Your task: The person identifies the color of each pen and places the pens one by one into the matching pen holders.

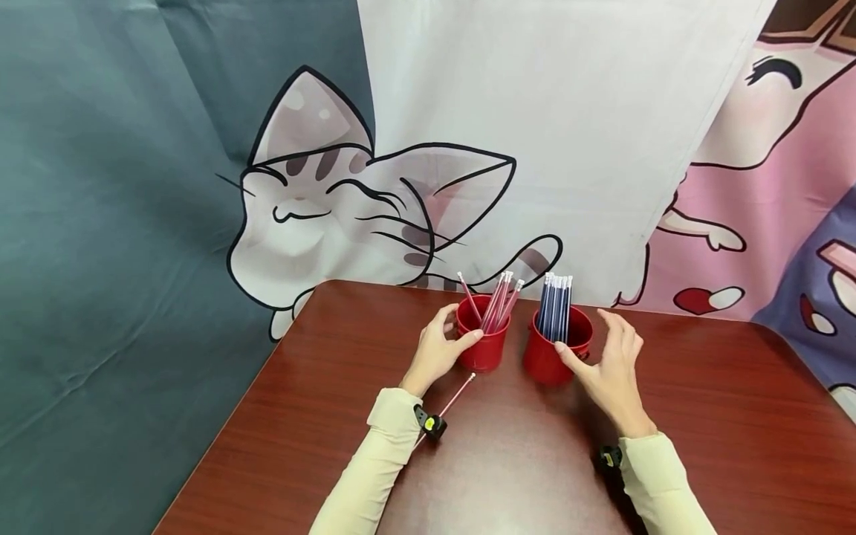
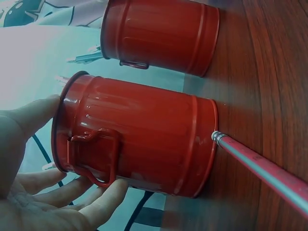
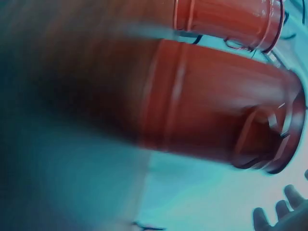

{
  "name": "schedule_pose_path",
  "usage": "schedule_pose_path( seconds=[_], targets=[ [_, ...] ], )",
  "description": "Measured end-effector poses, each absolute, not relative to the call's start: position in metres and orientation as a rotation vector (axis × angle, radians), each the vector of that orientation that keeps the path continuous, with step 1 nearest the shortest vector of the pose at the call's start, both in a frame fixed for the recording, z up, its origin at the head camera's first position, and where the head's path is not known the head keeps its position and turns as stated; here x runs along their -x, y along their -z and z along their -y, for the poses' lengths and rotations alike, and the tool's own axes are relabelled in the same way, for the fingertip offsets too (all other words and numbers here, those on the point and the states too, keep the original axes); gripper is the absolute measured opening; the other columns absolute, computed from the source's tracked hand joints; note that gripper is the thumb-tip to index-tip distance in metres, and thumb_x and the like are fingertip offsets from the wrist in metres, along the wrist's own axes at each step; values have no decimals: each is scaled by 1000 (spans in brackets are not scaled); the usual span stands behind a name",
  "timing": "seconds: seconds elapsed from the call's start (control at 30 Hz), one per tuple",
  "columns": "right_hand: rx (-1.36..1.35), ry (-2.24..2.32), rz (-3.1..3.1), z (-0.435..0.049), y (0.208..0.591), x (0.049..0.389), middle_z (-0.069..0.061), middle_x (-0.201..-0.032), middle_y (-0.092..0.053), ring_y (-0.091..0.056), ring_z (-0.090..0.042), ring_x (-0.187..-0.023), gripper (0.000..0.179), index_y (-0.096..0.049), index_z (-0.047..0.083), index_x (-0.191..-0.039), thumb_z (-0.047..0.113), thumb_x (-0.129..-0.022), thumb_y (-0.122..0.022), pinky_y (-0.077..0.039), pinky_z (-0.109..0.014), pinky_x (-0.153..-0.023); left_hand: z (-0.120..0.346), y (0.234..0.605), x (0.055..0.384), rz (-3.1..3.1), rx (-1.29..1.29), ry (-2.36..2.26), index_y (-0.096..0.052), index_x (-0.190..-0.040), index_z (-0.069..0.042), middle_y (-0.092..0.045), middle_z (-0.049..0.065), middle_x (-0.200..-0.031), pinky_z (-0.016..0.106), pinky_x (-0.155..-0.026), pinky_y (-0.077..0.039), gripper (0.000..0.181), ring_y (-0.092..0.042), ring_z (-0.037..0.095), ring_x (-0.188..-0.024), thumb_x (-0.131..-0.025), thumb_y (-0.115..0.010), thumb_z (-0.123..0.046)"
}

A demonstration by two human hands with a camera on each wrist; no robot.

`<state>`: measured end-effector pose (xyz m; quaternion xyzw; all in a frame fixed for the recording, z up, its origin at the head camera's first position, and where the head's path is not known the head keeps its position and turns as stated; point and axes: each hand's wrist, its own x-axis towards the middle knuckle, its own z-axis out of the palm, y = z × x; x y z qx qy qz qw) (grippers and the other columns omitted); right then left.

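Two small red metal buckets with side handles stand upright near the table's far edge. Several pink pencils (image 1: 496,305) lean in the left bucket (image 1: 481,355), eraser ends up. Several dark blue pencils (image 1: 554,308) stand bunched in the right bucket (image 1: 545,362). My left hand (image 1: 433,354) holds the left bucket, thumb at its rim and fingers around its handle side (image 2: 94,149). My right hand (image 1: 611,370) is spread beside the right bucket, thumb near the front rim, other fingers (image 3: 284,211) apart from it. Whether that thumb touches is unclear.
One loose pink pencil (image 1: 458,394) lies on the brown table (image 1: 508,461), partly under my left wrist, its eraser end close to the left bucket's base. Behind the table hangs a cloth (image 1: 568,111) printed with cartoon cats.
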<state>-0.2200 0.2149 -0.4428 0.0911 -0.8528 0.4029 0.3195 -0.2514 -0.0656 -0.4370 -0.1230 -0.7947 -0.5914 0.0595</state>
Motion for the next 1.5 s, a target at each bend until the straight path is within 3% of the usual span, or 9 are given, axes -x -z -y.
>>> schedule_pose_path(
  seconds=[0.13,0.27,0.37,0.47,0.6,0.77,1.0,1.2,1.5],
  targets=[
    [-433,-935,2042,-198,427,213,-21,-122,-45,-34,-33,-110,67,-49,1,-123,19,-65,-77,-28,-37,-83,67,438,251,2415,380,1778,-43,-132,-14,-54,10,-125,35,-84,-51,62,-54,24,-110,-80,-70,-33],
    [-592,-983,2055,-172,420,206,-12,-98,-56,-49,-21,-85,42,-56,-1,-109,11,-72,-71,-38,-20,-69,69,437,253,2439,390,1739,-42,-133,-17,-53,7,-126,35,-85,-50,62,-53,22,-111,-80,-69,-35],
    [-666,-1128,2234,-151,425,202,1,-82,-57,-52,-10,-68,28,-58,6,-100,9,-76,-70,-43,-19,-55,70,438,253,2457,398,1712,-41,-133,-18,-52,6,-127,36,-86,-49,62,-53,22,-112,-81,-68,-38],
    [-695,-1333,2519,-129,433,202,4,-74,-58,-55,-10,-64,19,-59,10,-93,14,-79,-70,-47,-23,-55,70,438,252,2460,400,1707,-41,-133,-18,-53,7,-126,37,-89,-48,62,-53,23,-111,-81,-68,-38],
    [-532,-1531,2876,-103,445,209,-5,-67,-61,-57,-17,-56,16,-60,8,-83,22,-81,-67,-49,-29,-50,69,439,251,2456,390,1713,-42,-133,-18,-54,8,-125,37,-90,-47,62,-54,23,-111,-81,-68,-38],
    [-335,-1347,3105,-77,451,214,-6,-49,-57,-52,-17,-41,34,-63,4,-61,31,-82,-63,-45,-31,-42,68,438,250,2437,396,1731,-41,-134,-16,-53,9,-126,39,-91,-46,62,-54,24,-111,-81,-68,-35],
    [-161,-848,3228,-59,453,215,2,-54,-54,-52,-18,-54,35,-58,16,-59,45,-78,-65,-39,-37,-48,65,437,252,2417,403,1739,-42,-134,-15,-53,11,-126,40,-92,-45,62,-54,25,-111,-81,-69,-33],
    [-115,-811,3244,-63,453,217,-3,-60,-53,-52,-21,-57,23,-56,11,-66,29,-75,-67,-41,-40,-51,66,438,252,2410,418,1746,-42,-133,-14,-53,12,-126,38,-92,-46,62,-54,25,-111,-81,-69,-33],
    [-186,-760,3242,-72,445,210,-4,-58,-52,-49,-21,-53,17,-53,11,-60,15,-71,-66,-38,-37,-47,66,438,253,2411,426,1736,-42,-133,-13,-53,12,-125,37,-93,-45,62,-54,26,-111,-81,-69,-34]
  ],
)
